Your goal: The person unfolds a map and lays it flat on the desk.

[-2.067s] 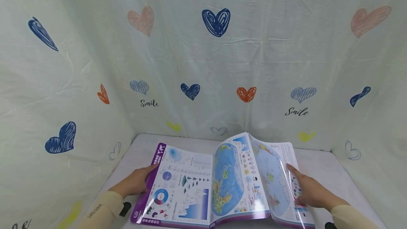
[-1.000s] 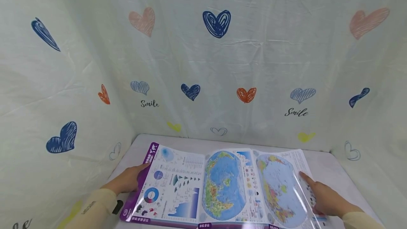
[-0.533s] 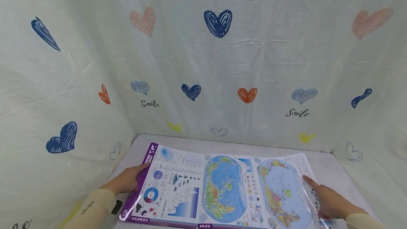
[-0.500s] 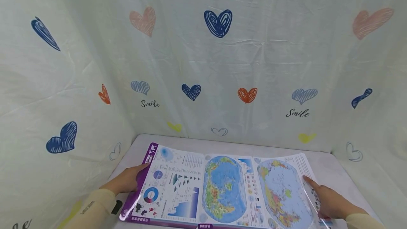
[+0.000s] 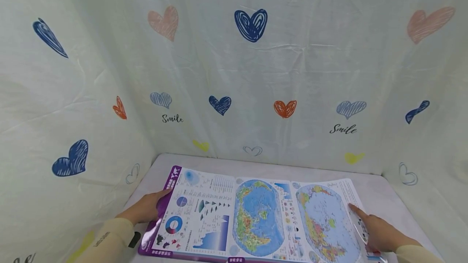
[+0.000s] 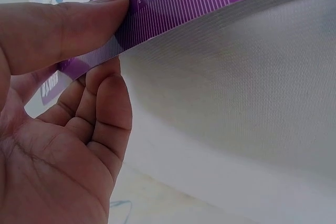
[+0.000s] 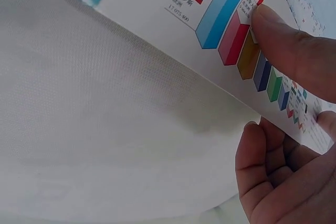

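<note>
A glossy fold-out world map [image 5: 257,216] lies spread across the table in the head view, showing a chart panel on the left and two map panels. My left hand [image 5: 146,207] pinches its purple left border. In the left wrist view the thumb [image 6: 68,30] presses on the border's printed ruler [image 6: 173,11], and curled fingers sit under the edge. My right hand [image 5: 380,230] grips the right margin. The right wrist view has that thumb [image 7: 294,51] on top of the sheet [image 7: 157,30], beside coloured bars and small flags, with fingers curled beneath.
White cloth covers the table [image 5: 376,186], whose back edge meets a pale curtain [image 5: 314,72] printed with hearts and "Smile". The curtain also rises on the left and right sides. The map's near edge runs close to the bottom of the head view.
The right-hand panels, earlier raised in a fold, have come down and lie flatter. My right hand has moved right and nearer with the margin; my left hand has shifted slightly left.
</note>
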The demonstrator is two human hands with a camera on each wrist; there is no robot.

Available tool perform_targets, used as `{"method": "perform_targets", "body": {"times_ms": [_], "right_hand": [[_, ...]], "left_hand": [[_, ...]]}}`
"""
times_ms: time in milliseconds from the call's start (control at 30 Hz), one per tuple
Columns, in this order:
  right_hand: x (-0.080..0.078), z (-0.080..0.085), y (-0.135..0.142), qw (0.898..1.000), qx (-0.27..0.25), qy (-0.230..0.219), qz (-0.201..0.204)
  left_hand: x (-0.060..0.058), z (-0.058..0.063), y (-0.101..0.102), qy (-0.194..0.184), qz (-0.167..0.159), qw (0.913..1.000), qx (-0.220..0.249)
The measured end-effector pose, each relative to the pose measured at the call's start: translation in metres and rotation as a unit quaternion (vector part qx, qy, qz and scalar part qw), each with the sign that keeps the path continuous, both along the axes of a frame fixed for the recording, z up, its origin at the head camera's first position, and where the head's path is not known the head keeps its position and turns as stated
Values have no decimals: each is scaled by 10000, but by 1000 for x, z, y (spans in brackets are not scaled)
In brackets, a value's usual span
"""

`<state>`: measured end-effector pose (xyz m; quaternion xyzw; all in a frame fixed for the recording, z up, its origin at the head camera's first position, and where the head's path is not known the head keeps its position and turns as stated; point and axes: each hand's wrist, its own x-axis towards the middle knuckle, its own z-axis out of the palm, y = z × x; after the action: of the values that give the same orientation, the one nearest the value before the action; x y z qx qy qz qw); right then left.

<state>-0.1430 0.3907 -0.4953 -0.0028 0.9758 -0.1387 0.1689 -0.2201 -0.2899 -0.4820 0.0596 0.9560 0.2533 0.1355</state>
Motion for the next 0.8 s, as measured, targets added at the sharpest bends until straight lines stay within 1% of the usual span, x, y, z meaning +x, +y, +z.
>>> {"method": "perform_targets", "body": {"times_ms": [167, 267, 500, 633, 800], "right_hand": [[0, -2, 2, 10000, 6, 58, 25], [-1, -3, 3, 10000, 41, 4, 45], [-1, -1, 3, 9999, 97, -53, 122], [0, -1, 4, 9998, 106, -81, 132], [0, -3, 5, 9998, 144, -123, 74]], "left_hand": [[-1, -2, 0, 23, 12, 9999, -121], [-1, -2, 1, 34, 52, 9998, -174], [2, 1, 2, 16, 145, 9998, -108], [2, 0, 2, -78, 263, 9996, -26], [1, -2, 1, -111, 262, 9995, -103]]}}
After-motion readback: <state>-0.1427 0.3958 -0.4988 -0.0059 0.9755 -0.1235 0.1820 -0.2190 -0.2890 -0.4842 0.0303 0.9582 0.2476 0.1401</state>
